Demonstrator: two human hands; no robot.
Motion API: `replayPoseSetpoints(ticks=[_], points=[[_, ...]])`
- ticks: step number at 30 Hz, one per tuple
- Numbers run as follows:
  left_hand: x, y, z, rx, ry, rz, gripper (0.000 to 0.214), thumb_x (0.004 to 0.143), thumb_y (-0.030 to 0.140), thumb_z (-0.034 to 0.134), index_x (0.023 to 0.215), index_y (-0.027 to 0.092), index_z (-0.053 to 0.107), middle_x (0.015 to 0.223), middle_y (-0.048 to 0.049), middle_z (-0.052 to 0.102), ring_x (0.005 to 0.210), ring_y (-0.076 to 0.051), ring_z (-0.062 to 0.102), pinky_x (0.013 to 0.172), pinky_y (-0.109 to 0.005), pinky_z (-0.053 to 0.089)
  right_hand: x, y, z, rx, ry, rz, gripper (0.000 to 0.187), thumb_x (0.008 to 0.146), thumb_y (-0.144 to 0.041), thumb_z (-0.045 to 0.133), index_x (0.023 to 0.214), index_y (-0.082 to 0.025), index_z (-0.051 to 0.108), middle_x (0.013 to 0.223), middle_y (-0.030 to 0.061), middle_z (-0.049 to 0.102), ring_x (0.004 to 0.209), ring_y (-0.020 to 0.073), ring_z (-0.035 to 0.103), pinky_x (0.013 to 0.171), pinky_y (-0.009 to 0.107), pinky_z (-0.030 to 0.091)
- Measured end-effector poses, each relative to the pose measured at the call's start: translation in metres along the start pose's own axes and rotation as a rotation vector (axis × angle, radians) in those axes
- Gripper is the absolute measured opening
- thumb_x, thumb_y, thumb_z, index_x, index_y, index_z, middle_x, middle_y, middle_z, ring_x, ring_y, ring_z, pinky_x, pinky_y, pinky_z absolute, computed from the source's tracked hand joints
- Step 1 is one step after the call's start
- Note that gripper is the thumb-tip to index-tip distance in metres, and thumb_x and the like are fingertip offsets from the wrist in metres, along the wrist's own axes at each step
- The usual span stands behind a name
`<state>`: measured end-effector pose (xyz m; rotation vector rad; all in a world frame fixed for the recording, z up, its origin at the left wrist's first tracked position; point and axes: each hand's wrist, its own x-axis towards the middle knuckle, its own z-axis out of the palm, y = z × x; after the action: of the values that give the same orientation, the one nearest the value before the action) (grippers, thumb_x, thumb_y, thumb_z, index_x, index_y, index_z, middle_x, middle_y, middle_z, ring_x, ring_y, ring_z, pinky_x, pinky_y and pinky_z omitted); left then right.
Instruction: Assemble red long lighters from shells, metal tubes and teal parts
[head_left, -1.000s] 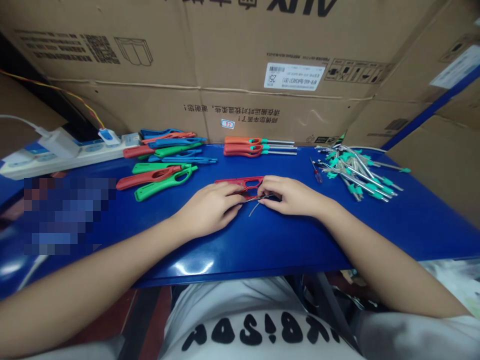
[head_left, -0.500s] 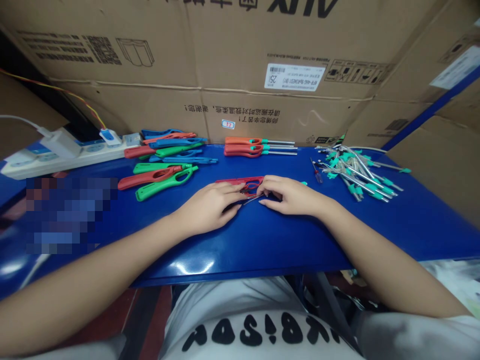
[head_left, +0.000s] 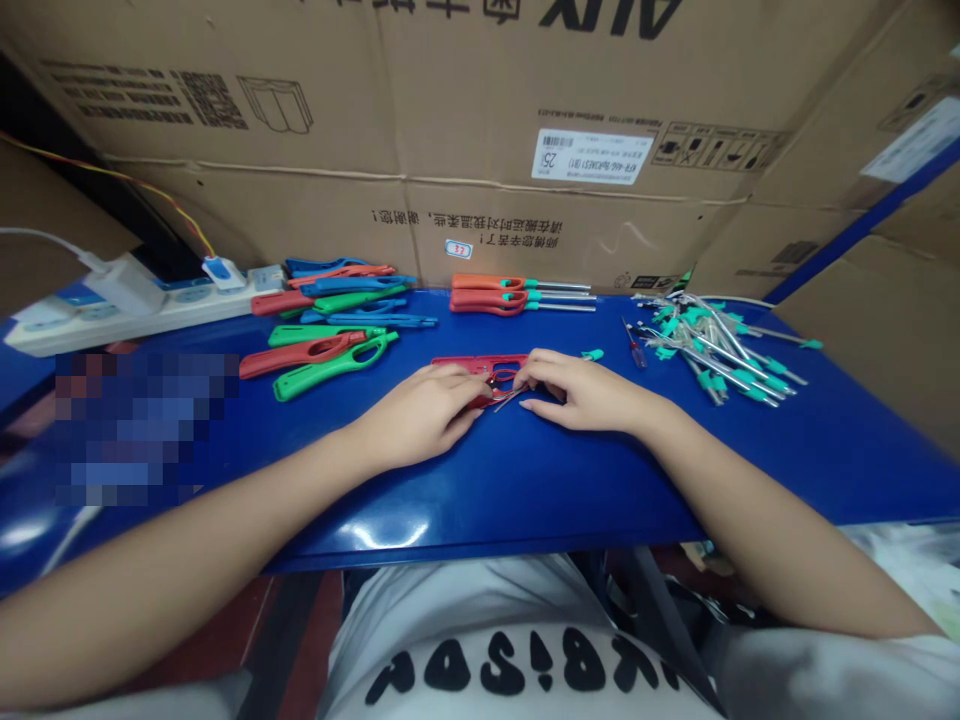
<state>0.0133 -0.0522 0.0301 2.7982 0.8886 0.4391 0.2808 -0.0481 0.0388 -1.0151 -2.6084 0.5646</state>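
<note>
A red plastic lighter shell lies on the blue table between my hands. My left hand rests on its left part, fingers curled and pressing it down. My right hand pinches a thin metal wire at the shell's trigger opening. A small teal piece lies just beyond my right hand.
Red, green and blue lighter shells lie in a pile at the left. Assembled red lighters sit at the back centre. Metal tubes with teal ends are heaped at the right. A power strip lies far left. Cardboard boxes form the back wall.
The loose wire end that hung toward me has been drawn in against the shell. Both hands stay in nearly the same place.
</note>
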Motion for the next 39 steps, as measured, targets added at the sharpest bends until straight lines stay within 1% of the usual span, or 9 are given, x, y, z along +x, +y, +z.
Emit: replayPoseSetpoints(ticks=[4,6,10,14,16,21,26,29,39], points=[[-0.001,0.000,-0.002,0.046,-0.019,-0.007,0.029,0.098,0.022,0.050,0.125,0.019,0.061,0.122,-0.0126,0.069,0.118,-0.028,0.062,0.103,-0.045,0.048,-0.003,0.002,-0.012,-0.026,0.111,0.036,0.022,0.094,-0.031,0.059,0.112,-0.022,0.066,0.109,0.0071,0.062,0.079,0.0160,0.058,0.072,0.028,0.046],[-0.001,-0.001,-0.003,0.057,-0.023,0.011,0.027,0.098,0.021,0.050,0.122,0.019,0.063,0.118,-0.0120,0.069,0.115,-0.027,0.063,0.103,-0.045,0.047,-0.007,0.007,-0.025,-0.155,0.240,0.159,0.020,0.092,-0.032,0.059,0.107,-0.021,0.067,0.106,0.0077,0.064,0.082,0.0188,0.060,0.073,0.030,0.046],[-0.001,-0.002,-0.003,0.043,-0.013,0.051,0.029,0.099,0.021,0.049,0.126,0.017,0.060,0.121,-0.0140,0.068,0.115,-0.027,0.063,0.103,-0.045,0.048,-0.024,0.031,-0.056,-0.462,0.386,0.664,0.016,0.089,-0.033,0.059,0.090,-0.019,0.068,0.103,0.0128,0.067,0.093,0.0290,0.063,0.073,0.036,0.045],[-0.001,-0.004,-0.001,-0.038,-0.028,0.043,0.032,0.101,0.022,0.047,0.132,0.019,0.057,0.123,-0.0121,0.068,0.113,-0.025,0.065,0.100,-0.039,0.052,-0.048,0.059,-0.082,-0.494,0.337,1.064,0.010,0.083,-0.023,0.060,0.089,-0.020,0.067,0.108,0.0136,0.069,0.099,0.0316,0.064,0.075,0.037,0.046],[-0.002,-0.005,0.000,-0.056,-0.027,0.054,0.030,0.102,0.023,0.046,0.130,0.021,0.058,0.122,-0.0095,0.069,0.112,-0.023,0.066,0.099,-0.038,0.052,-0.059,0.067,-0.091,-0.438,0.306,1.170,0.010,0.081,-0.022,0.061,0.089,-0.021,0.067,0.101,0.0124,0.070,0.093,0.0291,0.065,0.073,0.036,0.045],[-0.002,-0.008,0.002,-0.084,-0.022,0.078,0.028,0.104,0.025,0.044,0.128,0.024,0.059,0.123,-0.0073,0.067,0.111,-0.021,0.066,0.096,-0.034,0.053,-0.068,0.065,-0.101,-0.312,0.241,1.202,0.012,0.083,-0.029,0.066,0.083,-0.017,0.069,0.085,0.0116,0.070,0.080,0.0229,0.065,0.069,0.033,0.044],[0.000,-0.008,0.001,-0.126,-0.040,0.064,0.025,0.104,0.023,0.045,0.124,0.024,0.059,0.119,-0.0061,0.068,0.108,-0.020,0.066,0.094,-0.032,0.052,-0.064,0.065,-0.100,-0.234,0.158,1.284,0.006,0.075,-0.014,0.070,0.077,-0.020,0.072,0.076,0.0068,0.073,0.076,0.0228,0.068,0.068,0.032,0.048],[0.000,-0.006,-0.001,-0.135,-0.051,0.045,0.021,0.104,0.024,0.045,0.120,0.024,0.059,0.115,-0.0057,0.069,0.104,-0.021,0.067,0.090,-0.032,0.053,-0.063,0.069,-0.097,-0.263,0.126,1.278,0.015,0.072,-0.008,0.069,0.077,-0.022,0.072,0.079,0.0067,0.074,0.082,0.0255,0.069,0.071,0.034,0.049],[-0.005,0.001,-0.007,-0.016,-0.065,0.029,0.022,0.102,0.022,0.045,0.119,0.023,0.058,0.109,-0.0060,0.073,0.098,-0.022,0.071,0.084,-0.032,0.054,-0.058,0.068,-0.089,-0.425,0.099,1.276,0.016,0.070,-0.018,0.072,0.086,-0.023,0.074,0.097,0.0114,0.073,0.092,0.0306,0.069,0.074,0.039,0.053]])
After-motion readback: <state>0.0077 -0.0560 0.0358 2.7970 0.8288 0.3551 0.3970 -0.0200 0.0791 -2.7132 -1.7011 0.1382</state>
